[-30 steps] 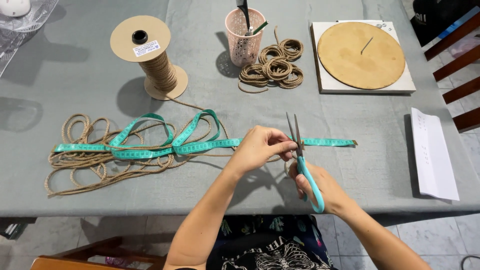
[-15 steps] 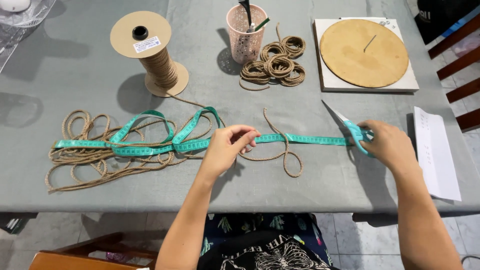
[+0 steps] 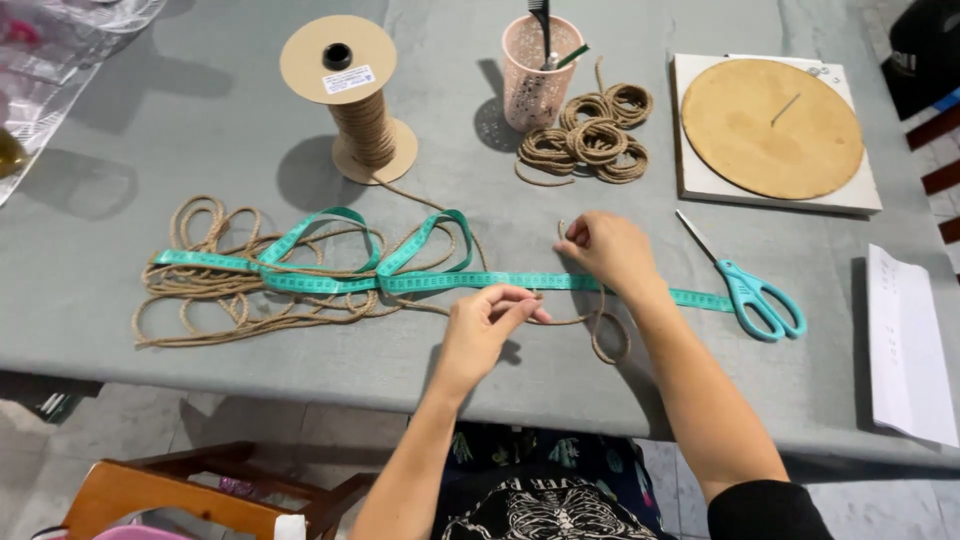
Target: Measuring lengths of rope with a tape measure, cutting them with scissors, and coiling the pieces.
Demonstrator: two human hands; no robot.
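Head view shows the person at a grey table [image 3: 200, 120]. Left hand [image 3: 485, 325] pinches a piece of jute cord [image 3: 600, 335] between thumb and fingers, just below the teal measuring tape [image 3: 450, 282]. Right hand [image 3: 605, 250] is closed on the other end of this cord, over the tape. Between both hands the cord makes a loop near the table edge. Teal scissors [image 3: 750, 290] lie apart, to the right. Behind are the cord spool [image 3: 350, 95], a pink cup [image 3: 538, 75], coiled cord rings [image 3: 595, 135] and a round wooden board [image 3: 770, 125].
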